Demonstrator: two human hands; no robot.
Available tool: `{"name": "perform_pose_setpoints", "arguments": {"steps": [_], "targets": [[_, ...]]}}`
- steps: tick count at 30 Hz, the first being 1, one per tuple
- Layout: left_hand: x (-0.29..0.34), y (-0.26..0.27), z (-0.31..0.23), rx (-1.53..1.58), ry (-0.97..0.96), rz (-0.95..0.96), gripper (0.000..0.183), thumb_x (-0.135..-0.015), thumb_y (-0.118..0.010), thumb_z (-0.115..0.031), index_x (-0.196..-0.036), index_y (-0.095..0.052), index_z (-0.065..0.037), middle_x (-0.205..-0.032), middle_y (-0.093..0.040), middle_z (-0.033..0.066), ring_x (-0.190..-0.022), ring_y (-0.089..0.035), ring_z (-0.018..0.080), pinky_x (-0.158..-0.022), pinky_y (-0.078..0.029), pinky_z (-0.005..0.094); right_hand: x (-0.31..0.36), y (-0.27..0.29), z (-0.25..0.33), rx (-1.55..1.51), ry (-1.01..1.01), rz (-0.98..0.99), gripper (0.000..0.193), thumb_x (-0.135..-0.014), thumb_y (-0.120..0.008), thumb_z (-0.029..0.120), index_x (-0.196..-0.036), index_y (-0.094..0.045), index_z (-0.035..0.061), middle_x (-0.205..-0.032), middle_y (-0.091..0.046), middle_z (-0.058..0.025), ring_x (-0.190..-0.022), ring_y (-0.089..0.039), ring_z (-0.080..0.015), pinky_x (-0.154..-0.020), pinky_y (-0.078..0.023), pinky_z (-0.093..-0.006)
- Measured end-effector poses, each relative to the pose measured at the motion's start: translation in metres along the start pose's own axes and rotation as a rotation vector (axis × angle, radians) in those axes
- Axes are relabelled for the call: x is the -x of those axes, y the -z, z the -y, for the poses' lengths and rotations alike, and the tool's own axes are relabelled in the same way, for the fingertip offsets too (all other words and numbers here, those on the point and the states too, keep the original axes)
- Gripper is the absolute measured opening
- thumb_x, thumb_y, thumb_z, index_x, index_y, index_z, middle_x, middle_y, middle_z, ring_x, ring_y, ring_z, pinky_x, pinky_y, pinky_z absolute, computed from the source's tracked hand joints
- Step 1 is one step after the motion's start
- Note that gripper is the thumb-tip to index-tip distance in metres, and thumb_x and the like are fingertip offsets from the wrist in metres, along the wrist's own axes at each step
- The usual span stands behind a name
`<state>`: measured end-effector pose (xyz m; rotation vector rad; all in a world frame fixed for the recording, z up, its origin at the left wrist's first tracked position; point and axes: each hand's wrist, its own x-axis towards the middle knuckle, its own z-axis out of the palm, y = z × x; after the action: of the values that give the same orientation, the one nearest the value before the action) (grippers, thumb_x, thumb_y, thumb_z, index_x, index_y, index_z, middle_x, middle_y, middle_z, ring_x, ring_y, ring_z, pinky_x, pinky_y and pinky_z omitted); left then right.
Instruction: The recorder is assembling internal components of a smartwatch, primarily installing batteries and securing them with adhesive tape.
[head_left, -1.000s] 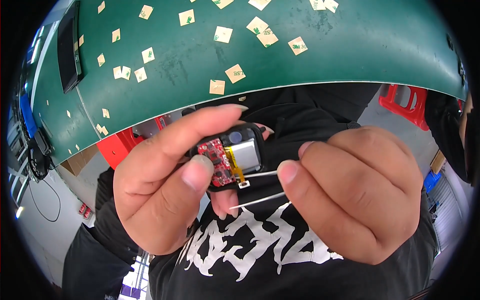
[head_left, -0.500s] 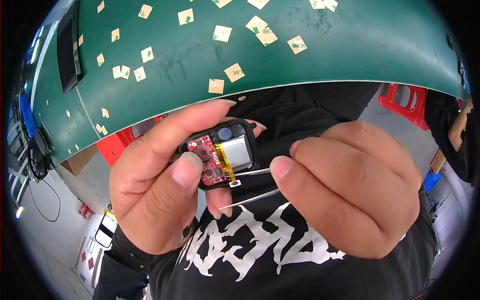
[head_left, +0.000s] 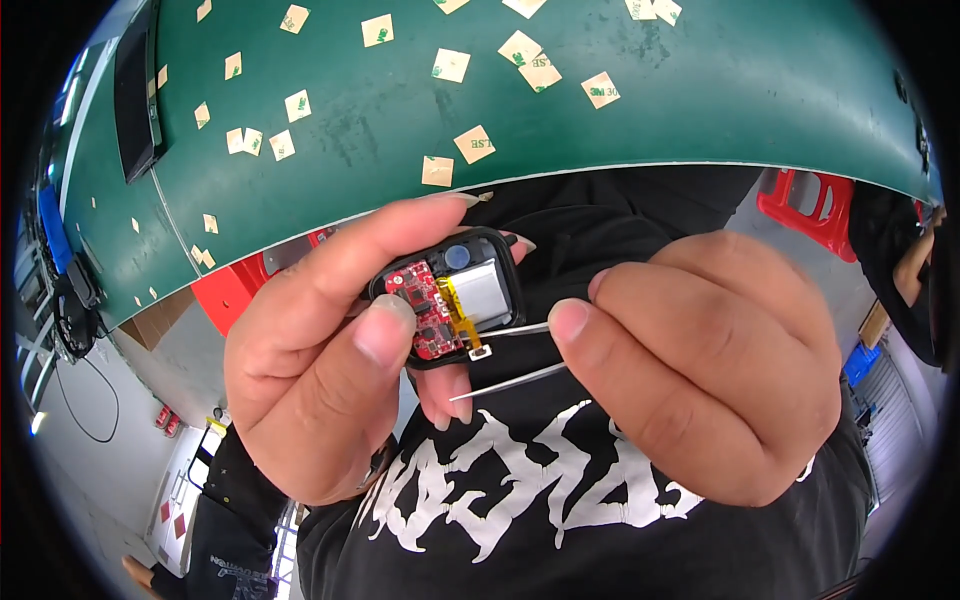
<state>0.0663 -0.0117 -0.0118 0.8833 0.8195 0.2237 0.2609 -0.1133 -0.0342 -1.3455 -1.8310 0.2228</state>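
Held in front of my chest by my left hand [head_left: 320,360] is a small black device housing [head_left: 516,290], its inside facing up. My thumb presses near a red circuit board [head_left: 420,310] in it, and the fingers wrap round the far side. Beside the board lie a silver battery cell [head_left: 480,296] and a round bluish disc [head_left: 458,257]. A yellow flex cable [head_left: 462,315] runs down to a small white-edged connector [head_left: 480,353] at the near rim. Pinched in my right hand [head_left: 700,370] are metal tweezers [head_left: 510,383], tips apart; one arm reaches the rim by the cable, the other hangs below.
Beyond my hands stretches a green table [head_left: 360,130] scattered with several small beige square stickers [head_left: 475,144]. A dark flat object [head_left: 137,100] lies at its left. Red stools [head_left: 815,212] stand past the table edge. Another person's arm [head_left: 918,262] shows at far right.
Both hands, with the housing and tweezers, have shifted slightly right and up. The tweezers' upper arm stays close to the cable end. At lower left, another person's dark sleeve and hand have come into view.
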Motion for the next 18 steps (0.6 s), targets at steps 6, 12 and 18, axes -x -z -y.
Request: {"name": "perform_pose_setpoints", "arguments": {"steps": [6,12,18], "targets": [[0.003,0.000,0.000,0.020,-0.035,0.009,0.052,-0.102,-0.048,-0.017,-0.142,-0.036,0.013,-0.122,-0.057,0.0406,-0.073,-0.070,0.0158,-0.060,-0.057,0.0223,0.012,-0.007,-0.001,-0.012,0.020,-0.098,0.030,-0.060,-0.070,0.005,-0.087,-0.069,-0.0085,-0.072,-0.063,-0.0153,-0.049,-0.054,-0.0201,-0.039,-0.040,-0.0273],[0.003,-0.003,-0.003,-0.004,0.047,-0.050,0.051,-0.102,-0.048,-0.017,-0.143,-0.036,0.011,-0.124,-0.056,0.0407,-0.074,-0.070,0.0159,-0.061,-0.057,0.0227,0.014,-0.007,-0.009,-0.053,0.058,-0.100,0.029,-0.060,-0.070,0.004,-0.087,-0.069,-0.0081,-0.073,-0.063,-0.0149,-0.051,-0.055,-0.0202,-0.039,-0.040,-0.0268],[0.005,-0.002,-0.007,-0.069,0.059,0.018,0.049,-0.103,-0.047,-0.016,-0.144,-0.037,0.009,-0.125,-0.056,0.0398,-0.076,-0.070,0.0168,-0.063,-0.057,0.0241,0.015,-0.007,-0.015,-0.081,0.116,-0.091,0.028,-0.060,-0.071,0.004,-0.085,-0.070,-0.0074,-0.074,-0.063,-0.0143,-0.051,-0.054,-0.0200,-0.040,-0.039,-0.0264]]}}
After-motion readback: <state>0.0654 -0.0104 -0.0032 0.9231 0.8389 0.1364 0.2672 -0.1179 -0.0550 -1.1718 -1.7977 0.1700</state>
